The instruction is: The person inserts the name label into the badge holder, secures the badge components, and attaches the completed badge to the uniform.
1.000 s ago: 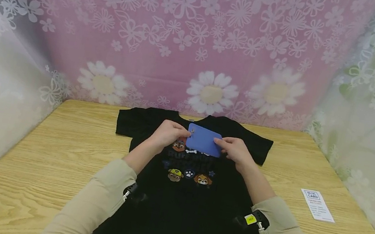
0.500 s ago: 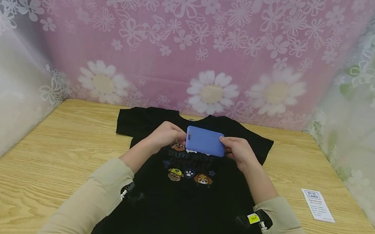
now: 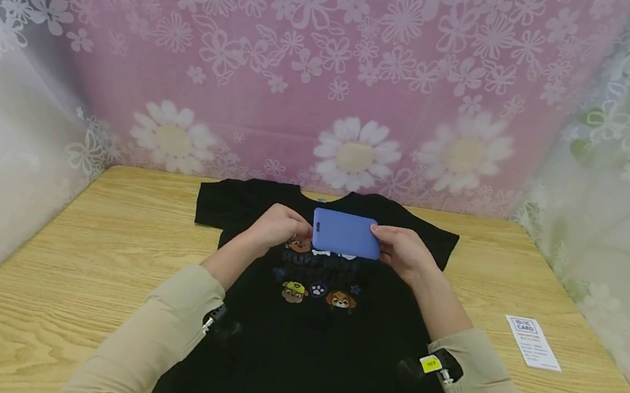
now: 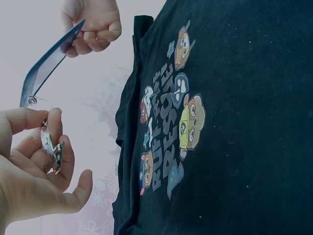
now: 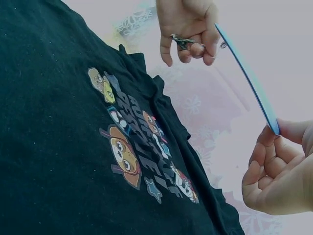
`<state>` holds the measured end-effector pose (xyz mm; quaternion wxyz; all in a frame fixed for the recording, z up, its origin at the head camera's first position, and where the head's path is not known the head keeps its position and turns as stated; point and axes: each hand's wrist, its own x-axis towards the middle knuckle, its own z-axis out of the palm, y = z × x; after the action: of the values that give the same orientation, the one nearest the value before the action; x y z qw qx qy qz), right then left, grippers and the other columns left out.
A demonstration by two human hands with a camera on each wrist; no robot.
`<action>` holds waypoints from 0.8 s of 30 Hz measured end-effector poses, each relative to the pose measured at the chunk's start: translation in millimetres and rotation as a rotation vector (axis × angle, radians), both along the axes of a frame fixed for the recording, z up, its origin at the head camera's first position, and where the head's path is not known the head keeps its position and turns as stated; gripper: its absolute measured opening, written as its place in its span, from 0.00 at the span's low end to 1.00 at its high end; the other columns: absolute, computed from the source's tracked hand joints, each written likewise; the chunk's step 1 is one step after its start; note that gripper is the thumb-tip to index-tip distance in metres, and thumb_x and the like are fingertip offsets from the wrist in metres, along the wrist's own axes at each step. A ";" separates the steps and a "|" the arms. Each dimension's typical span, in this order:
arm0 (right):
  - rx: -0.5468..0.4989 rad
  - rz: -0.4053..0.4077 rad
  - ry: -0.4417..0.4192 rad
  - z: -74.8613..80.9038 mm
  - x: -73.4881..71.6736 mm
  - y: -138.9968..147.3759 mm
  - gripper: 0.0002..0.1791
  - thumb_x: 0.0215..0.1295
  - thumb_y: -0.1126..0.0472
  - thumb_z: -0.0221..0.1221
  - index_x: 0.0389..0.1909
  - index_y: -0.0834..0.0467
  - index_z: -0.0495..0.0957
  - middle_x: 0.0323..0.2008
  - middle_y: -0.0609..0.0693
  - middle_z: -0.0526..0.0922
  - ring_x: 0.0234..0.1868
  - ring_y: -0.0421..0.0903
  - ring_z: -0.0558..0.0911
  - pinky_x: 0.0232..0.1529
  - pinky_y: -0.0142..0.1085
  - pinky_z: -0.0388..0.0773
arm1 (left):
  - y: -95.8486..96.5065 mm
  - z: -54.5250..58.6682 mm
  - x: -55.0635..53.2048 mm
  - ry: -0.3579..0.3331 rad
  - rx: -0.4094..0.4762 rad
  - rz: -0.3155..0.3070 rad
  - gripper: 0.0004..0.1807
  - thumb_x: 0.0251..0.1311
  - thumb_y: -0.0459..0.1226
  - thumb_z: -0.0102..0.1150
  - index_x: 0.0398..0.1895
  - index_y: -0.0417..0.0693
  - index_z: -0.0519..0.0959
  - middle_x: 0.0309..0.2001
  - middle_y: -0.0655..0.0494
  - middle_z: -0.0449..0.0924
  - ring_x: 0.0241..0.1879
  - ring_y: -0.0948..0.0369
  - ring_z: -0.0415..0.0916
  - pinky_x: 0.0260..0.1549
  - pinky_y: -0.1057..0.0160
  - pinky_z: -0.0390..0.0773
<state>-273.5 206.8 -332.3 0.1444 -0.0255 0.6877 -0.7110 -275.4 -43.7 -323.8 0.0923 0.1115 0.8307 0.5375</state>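
Note:
A blue card holder [image 3: 344, 234] with a slot at its left end is held up level above the black T-shirt [image 3: 318, 364]. My right hand [image 3: 408, 252] pinches its right end between thumb and fingers, as the right wrist view also shows. At the slotted end, my left hand [image 3: 281, 227] holds a small metal clip [image 4: 51, 147] between thumb and curled fingers. In the left wrist view a small ring-like fastener [image 4: 32, 100] sits at the card holder's near corner, close to my left fingertips. Any link between clip and holder is hard to make out.
The T-shirt lies spread on a wooden table [image 3: 90, 270], with cartoon dog prints on its chest. A white printed card [image 3: 533, 343] lies on the table at the right. A pink floral curtain [image 3: 282, 94] hangs behind the table.
The card holder has turned from a slant to nearly level. Its slot now shows more fully, with my left thumb off its face. My right hand has shifted slightly to the right.

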 end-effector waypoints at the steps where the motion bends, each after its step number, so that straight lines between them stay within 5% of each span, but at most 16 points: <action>1: -0.001 -0.002 0.001 0.5 0.4 0.8 0.14 0.69 0.61 0.49 0.46 0.68 0.71 0.33 0.47 0.77 0.36 0.41 0.77 0.44 0.35 0.69 | -0.2 -0.2 0.0 -0.005 -0.006 -0.004 0.11 0.56 0.34 0.55 0.30 0.35 0.85 0.29 0.50 0.82 0.36 0.56 0.74 0.40 0.57 0.71; 8: -0.014 -0.023 -0.004 2.7 4.6 10.9 0.13 0.69 0.61 0.49 0.46 0.66 0.71 0.36 0.47 0.76 0.38 0.41 0.77 0.46 0.36 0.69 | 0.3 -2.6 1.6 -0.015 0.003 -0.034 0.10 0.55 0.35 0.58 0.31 0.36 0.85 0.31 0.46 0.82 0.41 0.50 0.76 0.48 0.48 0.71; 13: -0.004 -0.021 0.006 3.8 7.8 23.8 0.18 0.69 0.59 0.49 0.52 0.68 0.67 0.37 0.46 0.76 0.40 0.40 0.77 0.48 0.36 0.68 | 3.5 -3.7 3.3 -0.032 0.029 -0.052 0.10 0.54 0.34 0.60 0.24 0.35 0.84 0.22 0.48 0.78 0.29 0.53 0.73 0.43 0.48 0.72; 19: -0.039 -0.022 0.016 2.7 13.6 43.3 0.09 0.69 0.59 0.50 0.33 0.53 0.77 0.33 0.44 0.80 0.37 0.39 0.79 0.41 0.31 0.72 | 11.2 -6.6 5.0 -0.018 0.006 -0.088 0.10 0.56 0.34 0.59 0.34 0.34 0.84 0.27 0.52 0.81 0.30 0.56 0.75 0.33 0.60 0.75; 24: -0.034 0.005 0.015 -0.7 16.9 57.7 0.09 0.70 0.59 0.49 0.34 0.53 0.77 0.34 0.44 0.80 0.38 0.38 0.78 0.42 0.30 0.72 | 20.1 -10.4 8.6 -0.023 0.016 -0.124 0.09 0.55 0.33 0.59 0.34 0.34 0.83 0.27 0.51 0.81 0.34 0.52 0.77 0.34 0.59 0.76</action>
<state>-256.7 264.5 -333.0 0.1406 -0.0352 0.6765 -0.7220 -266.8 -23.6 -334.2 0.1339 0.1573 0.8168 0.5387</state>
